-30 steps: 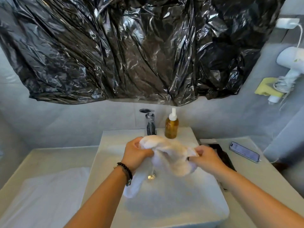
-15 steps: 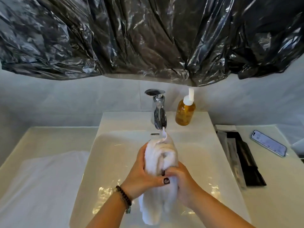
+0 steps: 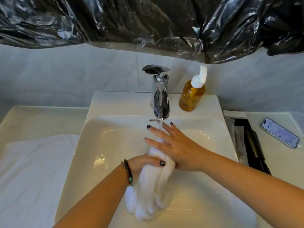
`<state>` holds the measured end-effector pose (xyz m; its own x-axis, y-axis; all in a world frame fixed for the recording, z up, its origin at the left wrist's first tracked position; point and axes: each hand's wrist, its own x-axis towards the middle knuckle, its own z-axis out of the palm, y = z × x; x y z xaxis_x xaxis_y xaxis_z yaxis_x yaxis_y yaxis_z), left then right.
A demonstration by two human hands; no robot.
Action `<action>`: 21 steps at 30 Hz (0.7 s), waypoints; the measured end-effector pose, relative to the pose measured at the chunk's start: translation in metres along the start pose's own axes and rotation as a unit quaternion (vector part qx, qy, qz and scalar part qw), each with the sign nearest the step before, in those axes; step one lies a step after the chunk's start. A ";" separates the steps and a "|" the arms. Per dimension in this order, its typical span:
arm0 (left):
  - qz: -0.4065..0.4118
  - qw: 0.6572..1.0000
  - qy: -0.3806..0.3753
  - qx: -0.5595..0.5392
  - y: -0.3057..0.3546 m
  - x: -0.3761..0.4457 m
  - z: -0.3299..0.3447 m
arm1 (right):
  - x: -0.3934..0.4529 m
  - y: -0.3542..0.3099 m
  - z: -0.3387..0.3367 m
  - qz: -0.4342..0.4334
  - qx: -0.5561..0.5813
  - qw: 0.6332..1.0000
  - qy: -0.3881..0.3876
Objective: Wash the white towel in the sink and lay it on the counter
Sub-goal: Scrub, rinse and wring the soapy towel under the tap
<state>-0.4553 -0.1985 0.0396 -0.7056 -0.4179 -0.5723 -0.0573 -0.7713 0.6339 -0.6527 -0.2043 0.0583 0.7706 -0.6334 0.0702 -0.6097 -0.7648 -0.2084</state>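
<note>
Bunched white terry towel (image 3: 148, 191) hanging into white ceramic sink basin (image 3: 105, 145), near the centre, below chrome faucet (image 3: 160, 96). Left hand (image 3: 144, 163) gripping towel's upper part, thumb curled over it. Right hand (image 3: 174, 145) lying flat against towel's top, fingers (image 3: 154, 130) spread wide, reaching under running water.

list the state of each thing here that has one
faucet: running, thin stream
towel: bunched, held in the sink
left hand: gripping the towel
right hand: fingers straight, under the stream
soap bottle: upright
phone: screen lit, flat on the counter
</note>
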 end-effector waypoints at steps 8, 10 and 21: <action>0.016 0.981 -0.142 -0.134 0.004 0.007 -0.016 | 0.041 0.031 -0.018 -0.112 -0.064 0.988 0.082; 0.015 0.979 -0.138 -0.148 -0.001 0.010 -0.025 | 0.048 0.031 -0.018 -0.118 -0.082 0.987 0.068; 0.047 0.939 0.170 0.294 0.036 0.006 0.011 | 0.055 0.026 -0.015 0.032 -0.165 0.982 -0.084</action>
<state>-0.4694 -0.2236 0.0641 -0.4664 -0.6767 -0.5697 -0.4568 -0.3673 0.8102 -0.6289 -0.2610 0.0712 0.7321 -0.6738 -0.0996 -0.6629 -0.7385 0.1233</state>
